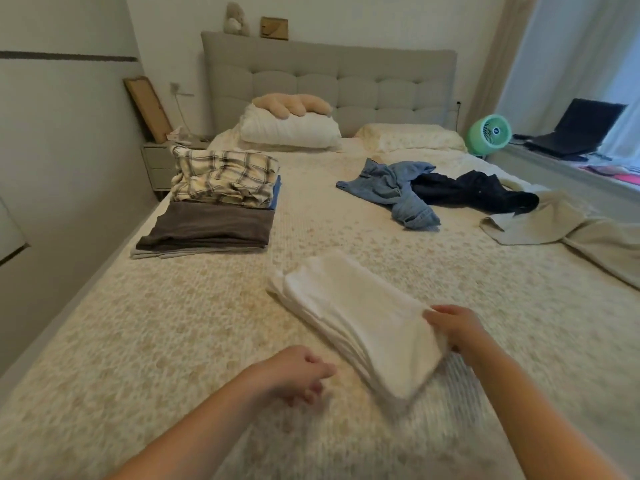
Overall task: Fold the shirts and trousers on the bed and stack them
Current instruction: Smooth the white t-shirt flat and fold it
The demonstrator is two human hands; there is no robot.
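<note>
Presently the right hand (453,329) pinches the near right edge of the folded white garment (353,323), which lies on the bed (138,341) at lower centre of the frame, while the left hand (298,374) hovers just beside it, fingers loosely curled and holding nothing. Risk: lifting by one edge alone could let the layers slide and unfold before reaching the stack (214,202) at upper left. The jeans (394,188) and dark garment (474,192) remain unfolded at upper right.
</note>
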